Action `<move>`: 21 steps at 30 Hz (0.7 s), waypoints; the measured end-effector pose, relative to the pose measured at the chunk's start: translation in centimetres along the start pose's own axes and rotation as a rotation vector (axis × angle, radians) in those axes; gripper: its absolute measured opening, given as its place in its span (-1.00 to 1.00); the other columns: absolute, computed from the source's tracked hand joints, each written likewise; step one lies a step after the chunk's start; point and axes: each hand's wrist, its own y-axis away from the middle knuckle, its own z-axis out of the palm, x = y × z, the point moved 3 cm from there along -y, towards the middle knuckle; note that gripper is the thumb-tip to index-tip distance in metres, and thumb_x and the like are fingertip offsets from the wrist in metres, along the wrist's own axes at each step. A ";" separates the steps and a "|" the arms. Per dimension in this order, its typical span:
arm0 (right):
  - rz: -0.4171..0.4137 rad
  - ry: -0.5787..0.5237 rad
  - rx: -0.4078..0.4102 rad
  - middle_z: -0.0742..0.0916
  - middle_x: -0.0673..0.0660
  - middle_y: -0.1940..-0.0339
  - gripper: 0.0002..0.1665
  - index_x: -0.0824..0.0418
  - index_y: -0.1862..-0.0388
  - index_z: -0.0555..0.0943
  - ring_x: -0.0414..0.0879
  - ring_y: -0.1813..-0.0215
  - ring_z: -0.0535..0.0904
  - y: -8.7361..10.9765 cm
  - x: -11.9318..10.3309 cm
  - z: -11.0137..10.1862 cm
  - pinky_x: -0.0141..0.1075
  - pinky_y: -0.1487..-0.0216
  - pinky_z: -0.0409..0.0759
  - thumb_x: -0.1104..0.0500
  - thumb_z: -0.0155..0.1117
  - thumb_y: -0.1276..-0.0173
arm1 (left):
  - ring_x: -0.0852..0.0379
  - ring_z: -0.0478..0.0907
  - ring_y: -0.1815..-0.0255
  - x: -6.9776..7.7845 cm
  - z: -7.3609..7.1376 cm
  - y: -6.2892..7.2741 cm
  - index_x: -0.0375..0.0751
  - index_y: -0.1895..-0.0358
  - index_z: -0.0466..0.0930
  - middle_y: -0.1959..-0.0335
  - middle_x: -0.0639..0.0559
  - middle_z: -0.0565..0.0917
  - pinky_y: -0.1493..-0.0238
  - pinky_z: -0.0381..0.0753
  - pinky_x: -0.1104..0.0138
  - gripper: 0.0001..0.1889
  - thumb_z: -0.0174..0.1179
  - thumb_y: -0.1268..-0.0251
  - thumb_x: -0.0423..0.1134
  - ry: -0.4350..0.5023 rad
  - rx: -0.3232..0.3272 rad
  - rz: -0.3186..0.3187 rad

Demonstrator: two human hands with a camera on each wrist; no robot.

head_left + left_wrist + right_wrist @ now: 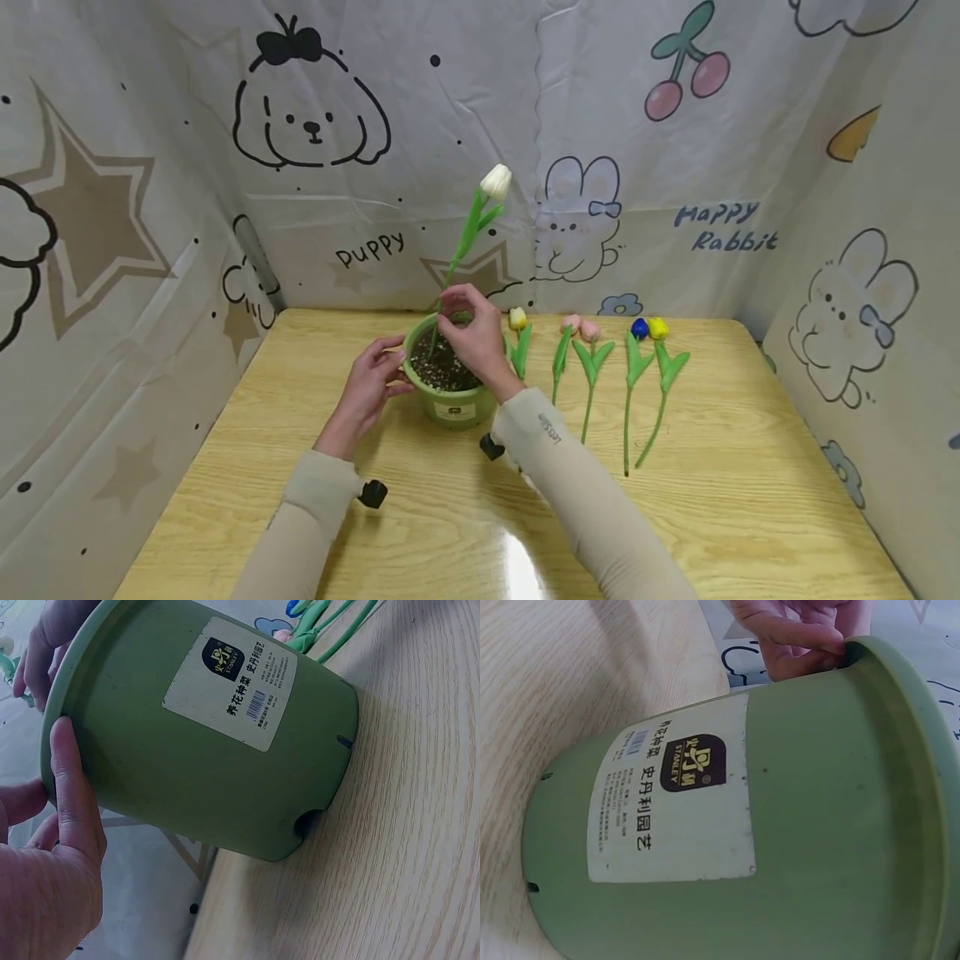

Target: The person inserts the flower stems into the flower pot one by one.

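A green flower pot [452,398] filled with dark, speckled soil [438,371] stands on the table. My left hand [369,382] holds the pot's rim at its left side; the left wrist view shows the fingers [69,780] against the pot just under the rim. Over the soil, my right hand [480,337] pinches the green stem of an artificial white tulip [495,182]. That tulip leans slightly right, its bloom high above the pot and its stem's lower end down at the soil. The right wrist view shows mainly the pot's labelled wall [817,825], not the right fingers.
Right of the pot lie several more artificial tulips: a white-and-yellow one [517,318] partly hidden by the pot and hand, two pink ones [590,332], a blue one [639,328] and a yellow one [657,328]. Printed cloth [435,125] hangs behind the wooden table [720,467].
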 end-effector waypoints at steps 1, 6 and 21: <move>-0.001 0.006 -0.006 0.75 0.31 0.12 -0.68 0.33 -0.03 0.64 0.06 0.09 0.72 0.0 0.0 0.0 -0.35 0.31 0.71 0.44 0.36 -0.30 | 0.22 0.65 0.40 0.0 0.0 0.0 -0.34 -0.47 0.31 0.20 0.10 0.65 0.31 0.78 0.36 -0.56 0.03 -0.65 -0.30 0.000 0.000 0.001; 0.003 0.041 -0.029 0.75 0.36 0.10 -0.67 0.30 -0.03 0.63 0.06 0.09 0.73 -0.2 0.2 0.1 -0.32 0.28 0.74 0.45 0.38 -0.30 | 0.22 0.65 0.40 0.1 0.1 -0.1 -0.34 -0.47 0.30 0.20 0.11 0.65 0.31 0.79 0.36 -0.55 0.02 -0.66 -0.30 -0.001 -0.007 0.004; 0.012 0.071 -0.114 0.76 0.34 0.08 -0.68 0.35 -0.04 0.59 0.07 0.06 0.74 -0.1 0.0 0.6 -0.19 0.17 0.81 0.45 0.37 -0.32 | 0.22 0.65 0.39 -0.1 -0.2 0.0 -0.32 -0.47 0.31 0.19 0.10 0.64 0.31 0.79 0.36 -0.56 0.02 -0.66 -0.30 0.004 -0.009 -0.003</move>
